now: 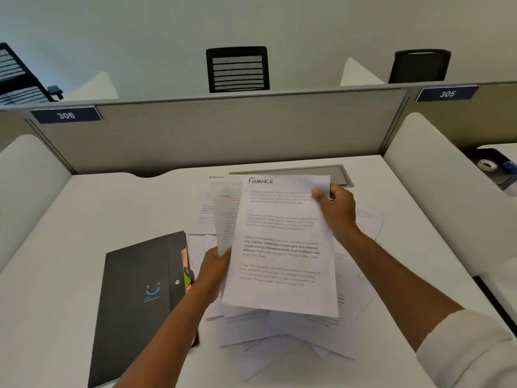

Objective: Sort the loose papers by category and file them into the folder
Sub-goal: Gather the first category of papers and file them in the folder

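My right hand (pixel 337 211) pinches the top right corner of a white printed sheet headed "FINANCE" in handwriting (pixel 282 247), thumb on its face and fingers curled behind. I hold it lifted and tilted toward me above the loose heap of white printed papers (pixel 293 334) spread on the white desk (pixel 56 275). My left hand (pixel 214 268) grips the bottom edge of a second white sheet (pixel 223 219), which stands curled just behind the left edge of the FINANCE sheet; its fingers are closed round the paper.

Left of the paper heap lies the black plastic folder with a blue smile mark and a snap button (pixel 137 298), flat and shut, with coloured tabs showing along the edge nearest the heap. At the far side of the heap a sheet marked "ADMIN" (pixel 212 197) lies flat on the desk, partly covered by the sheets I hold. Beyond that sheet a grey cable hatch (pixel 340 176) is set into the desk, below the grey partition panel (pixel 223 135).
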Action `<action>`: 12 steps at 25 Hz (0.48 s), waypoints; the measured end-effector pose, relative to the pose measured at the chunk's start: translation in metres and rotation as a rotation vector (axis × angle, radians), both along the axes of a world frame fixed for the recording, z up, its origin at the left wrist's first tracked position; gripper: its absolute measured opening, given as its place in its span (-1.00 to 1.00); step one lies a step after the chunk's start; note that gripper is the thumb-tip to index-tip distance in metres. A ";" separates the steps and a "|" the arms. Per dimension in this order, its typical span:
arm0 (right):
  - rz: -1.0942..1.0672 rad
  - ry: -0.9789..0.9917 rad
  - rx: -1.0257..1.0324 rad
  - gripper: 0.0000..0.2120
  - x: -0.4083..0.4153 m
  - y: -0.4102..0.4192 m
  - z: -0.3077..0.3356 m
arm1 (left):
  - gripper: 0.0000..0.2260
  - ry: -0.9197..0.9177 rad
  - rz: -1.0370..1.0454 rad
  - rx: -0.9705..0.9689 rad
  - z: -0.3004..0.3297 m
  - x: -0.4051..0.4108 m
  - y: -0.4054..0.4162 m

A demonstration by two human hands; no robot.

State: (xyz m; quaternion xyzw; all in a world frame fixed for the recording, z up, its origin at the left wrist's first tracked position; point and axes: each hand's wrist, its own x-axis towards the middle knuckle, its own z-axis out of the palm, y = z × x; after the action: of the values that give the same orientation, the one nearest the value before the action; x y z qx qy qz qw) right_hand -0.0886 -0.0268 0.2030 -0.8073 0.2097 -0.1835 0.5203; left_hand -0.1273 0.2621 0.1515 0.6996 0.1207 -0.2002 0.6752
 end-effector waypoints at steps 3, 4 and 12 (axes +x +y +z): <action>0.070 -0.008 -0.038 -0.81 -0.014 0.014 -0.007 | -0.73 0.041 -0.006 -0.039 0.006 -0.005 0.001; 0.086 -0.008 -0.059 -0.82 -0.017 0.017 -0.008 | -0.72 0.048 -0.002 -0.057 0.007 -0.006 0.001; 0.066 -0.016 -0.033 -0.83 -0.022 0.036 -0.014 | -0.70 0.097 -0.033 -0.169 0.009 -0.013 0.002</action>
State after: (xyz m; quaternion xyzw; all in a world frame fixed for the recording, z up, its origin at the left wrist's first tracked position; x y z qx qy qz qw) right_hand -0.1111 0.0091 0.1886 -0.8207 0.1757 -0.1759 0.5144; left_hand -0.1400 0.2640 0.1604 0.6317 0.1244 -0.2543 0.7216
